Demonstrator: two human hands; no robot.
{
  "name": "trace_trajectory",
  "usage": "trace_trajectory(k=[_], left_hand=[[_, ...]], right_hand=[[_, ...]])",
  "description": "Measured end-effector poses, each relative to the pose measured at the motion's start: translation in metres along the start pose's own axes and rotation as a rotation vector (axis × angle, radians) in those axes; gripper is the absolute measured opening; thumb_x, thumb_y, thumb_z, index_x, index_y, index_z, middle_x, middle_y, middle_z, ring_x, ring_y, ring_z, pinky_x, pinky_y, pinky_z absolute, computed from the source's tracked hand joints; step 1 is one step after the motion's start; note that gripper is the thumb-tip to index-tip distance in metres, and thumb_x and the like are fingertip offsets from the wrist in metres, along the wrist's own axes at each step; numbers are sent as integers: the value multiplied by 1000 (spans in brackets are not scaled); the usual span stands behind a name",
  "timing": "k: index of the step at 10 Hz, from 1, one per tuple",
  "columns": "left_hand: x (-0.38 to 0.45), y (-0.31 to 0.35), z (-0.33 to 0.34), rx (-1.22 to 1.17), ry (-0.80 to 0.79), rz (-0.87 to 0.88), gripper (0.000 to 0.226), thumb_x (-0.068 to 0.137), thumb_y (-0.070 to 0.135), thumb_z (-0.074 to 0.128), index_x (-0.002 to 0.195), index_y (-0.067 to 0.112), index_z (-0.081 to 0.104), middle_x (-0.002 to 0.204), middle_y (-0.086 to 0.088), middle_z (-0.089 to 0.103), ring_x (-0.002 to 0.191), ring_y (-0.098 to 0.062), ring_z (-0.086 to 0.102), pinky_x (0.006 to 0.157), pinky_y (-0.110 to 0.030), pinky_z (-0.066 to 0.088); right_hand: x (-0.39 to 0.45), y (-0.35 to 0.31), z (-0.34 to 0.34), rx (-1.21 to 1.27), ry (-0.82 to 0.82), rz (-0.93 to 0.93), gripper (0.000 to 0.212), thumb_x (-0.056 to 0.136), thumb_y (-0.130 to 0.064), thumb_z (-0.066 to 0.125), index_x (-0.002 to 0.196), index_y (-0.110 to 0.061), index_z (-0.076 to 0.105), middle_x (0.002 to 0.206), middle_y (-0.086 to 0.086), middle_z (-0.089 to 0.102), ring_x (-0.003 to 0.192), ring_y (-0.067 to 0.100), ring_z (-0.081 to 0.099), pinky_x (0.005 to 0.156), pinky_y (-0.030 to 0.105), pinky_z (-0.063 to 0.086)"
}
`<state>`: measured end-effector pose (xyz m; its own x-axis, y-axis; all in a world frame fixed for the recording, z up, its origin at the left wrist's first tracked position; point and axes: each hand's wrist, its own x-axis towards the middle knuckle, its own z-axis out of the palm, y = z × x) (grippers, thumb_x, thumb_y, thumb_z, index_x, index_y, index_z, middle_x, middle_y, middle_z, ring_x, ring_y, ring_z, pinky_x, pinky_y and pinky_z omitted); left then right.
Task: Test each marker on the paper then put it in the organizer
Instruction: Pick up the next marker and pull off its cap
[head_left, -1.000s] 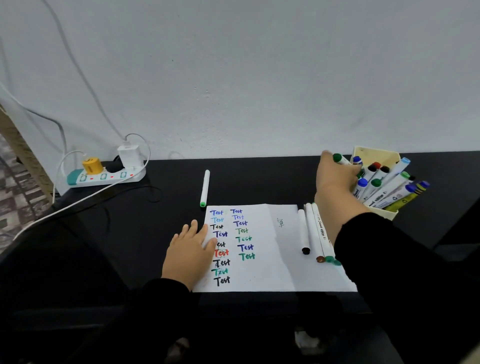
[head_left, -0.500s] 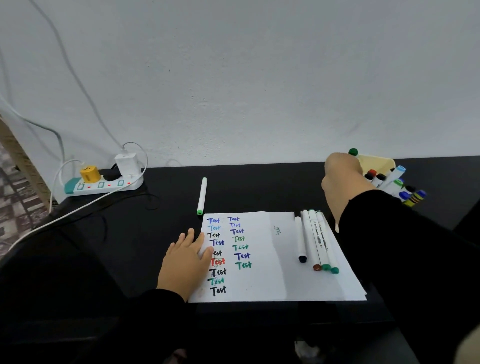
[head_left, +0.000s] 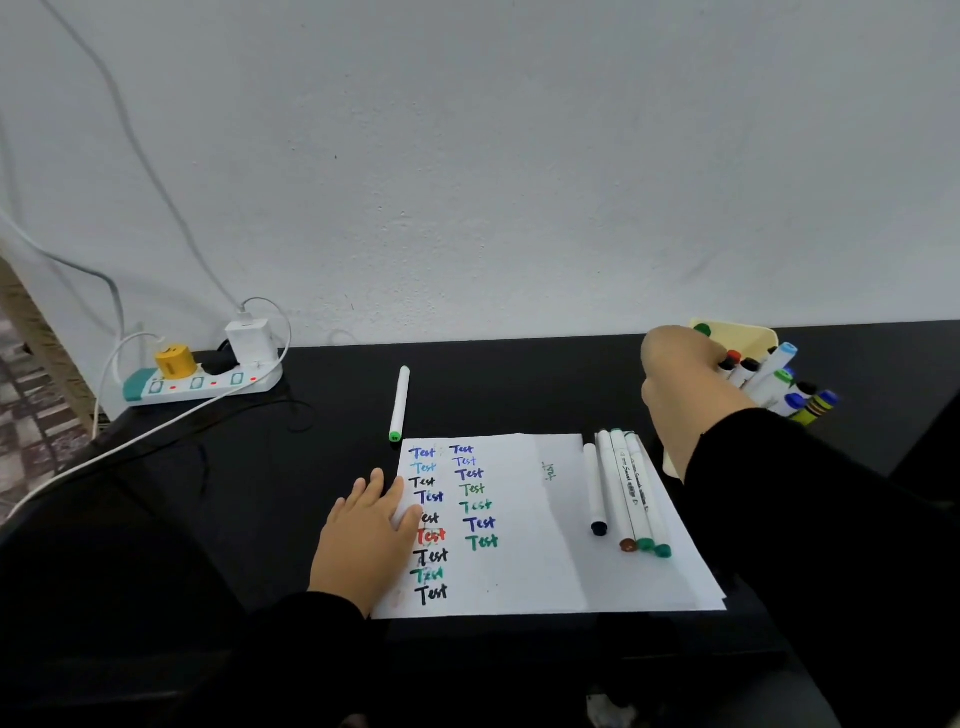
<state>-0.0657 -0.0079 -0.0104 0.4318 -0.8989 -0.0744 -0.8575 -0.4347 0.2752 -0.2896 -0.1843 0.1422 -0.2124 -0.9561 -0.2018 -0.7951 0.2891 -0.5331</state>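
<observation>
Left hand (head_left: 367, 540) lies flat, fingers straight, pressing the left edge of the white paper (head_left: 524, 561) on the black table (head_left: 519, 384). Paper carries two columns of "Test" in blue, black, red and green ink. Right hand (head_left: 680, 384) reaches into the cream organizer (head_left: 748, 335) at the table's right rear; a green marker cap (head_left: 702, 329) shows just above the knuckles, but the fingers are hidden, so cannot tell the grip. Organizer holds a leaning bundle of markers (head_left: 774, 382). Four capped markers (head_left: 626, 493) lie side by side on the paper's right part. One green-tipped marker (head_left: 399, 402) lies alone beyond the paper. Power strip (head_left: 202, 382) with chargers sits rear left.
</observation>
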Motion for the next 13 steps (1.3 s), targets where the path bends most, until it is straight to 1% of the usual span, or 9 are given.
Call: trace_trajectory(k=[1, 2, 3, 6, 8, 9, 10, 12, 13], left_hand=[[1, 0, 0, -2, -1, 2, 56, 99, 45, 22, 150, 24, 13, 158, 1, 2, 146, -16, 1, 117, -34, 2], [1, 0, 0, -2, -1, 2, 56, 99, 45, 23, 150, 24, 13, 158, 1, 3, 146, -16, 1, 117, -34, 2], [1, 0, 0, 3, -8, 1, 56, 99, 46, 22, 150, 24, 13, 158, 1, 2, 146, -16, 1, 118, -34, 2], [2, 1, -2, 24, -31, -10, 56, 100, 46, 21, 150, 25, 10, 158, 1, 0, 146, -16, 0, 118, -34, 1], [3, 0, -1, 27, -31, -6, 56, 100, 46, 21, 151, 24, 10, 158, 1, 1, 146, -16, 0, 118, -35, 2], [3, 0, 0, 30, -18, 3, 56, 100, 46, 21, 150, 24, 11, 159, 1, 2, 146, -17, 2, 118, -35, 3], [3, -1, 1, 33, -8, 11, 56, 100, 45, 21, 150, 23, 12, 159, 0, 3, 146, -18, 3, 118, -36, 5], [0, 0, 1, 24, 15, 16, 55, 100, 44, 22, 150, 23, 14, 158, -1, 5, 146, -18, 4, 118, -36, 6], [-2, 1, 0, 26, 19, 18, 56, 100, 44, 22, 150, 20, 13, 158, -2, 5, 146, -19, 4, 118, -36, 6]], right_hand=[[0, 7, -5, -605, 72, -116, 29, 93, -15, 53, 121, -8, 53, 112, 5, 54, 114, 22, 51, 94, 29, 38], [0, 17, -9, -814, 50, -220, 4, 92, -12, 53, 93, -13, 57, 82, 1, 47, 102, 19, 54, 78, 24, 34], [7, 18, -13, -810, 119, -247, 29, 94, -12, 51, 66, -15, 41, 69, -2, 40, 67, 13, 44, 59, 19, 29], [2, 17, -14, -1294, 173, -339, 22, 94, -22, 51, 115, -20, 55, 120, 2, 53, 107, 16, 50, 93, 30, 35], [7, 11, -20, -1004, -4, -211, 6, 94, -16, 53, 98, -15, 59, 99, -2, 60, 82, 13, 50, 59, 17, 31], [4, 9, -19, -1084, 23, -263, 17, 94, -18, 52, 77, -16, 50, 78, -2, 49, 75, 13, 47, 74, 21, 35], [-8, 10, -19, -1236, 60, -325, 5, 94, -21, 51, 93, -16, 48, 99, 1, 52, 105, 18, 51, 99, 32, 33], [-25, 10, -16, -1410, 125, -445, 3, 93, -15, 53, 95, -17, 54, 85, -1, 46, 100, 15, 51, 91, 26, 33], [-31, 5, -12, -1276, 168, -557, 17, 94, -11, 50, 78, -14, 47, 70, 2, 33, 72, 12, 46, 66, 19, 29]])
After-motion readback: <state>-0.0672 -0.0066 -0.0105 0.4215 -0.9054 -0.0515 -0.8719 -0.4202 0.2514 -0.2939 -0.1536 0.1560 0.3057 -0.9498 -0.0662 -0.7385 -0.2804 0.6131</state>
